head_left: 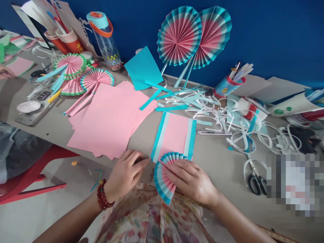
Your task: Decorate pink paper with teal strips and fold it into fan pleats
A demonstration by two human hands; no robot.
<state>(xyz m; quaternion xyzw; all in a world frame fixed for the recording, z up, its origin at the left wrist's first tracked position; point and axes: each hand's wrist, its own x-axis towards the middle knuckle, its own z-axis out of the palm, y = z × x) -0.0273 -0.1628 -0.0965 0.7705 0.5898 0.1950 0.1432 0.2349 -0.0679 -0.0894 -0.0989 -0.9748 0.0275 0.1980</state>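
Observation:
My right hand (189,179) is closed on a pleated paper fan (162,179), pink in the middle with pale and teal bands along its curved edge. The fan partly covers the lower end of a pink paper sheet (174,135) with teal and pale blue strips down both sides. At that sheet's lower left corner rest the fingertips of my left hand (129,172), palm down, thumb apart from the fingers. A stack of pink paper (106,118) lies just beyond my left hand.
Scissors (255,180) and a slim cutter (214,133) lie to the right, near a heap of paper strips (194,101). Two round fans (178,37) lean on the blue wall. A bottle (105,40) stands behind smaller fans (97,79). At far left, another person's hand (6,72) shows.

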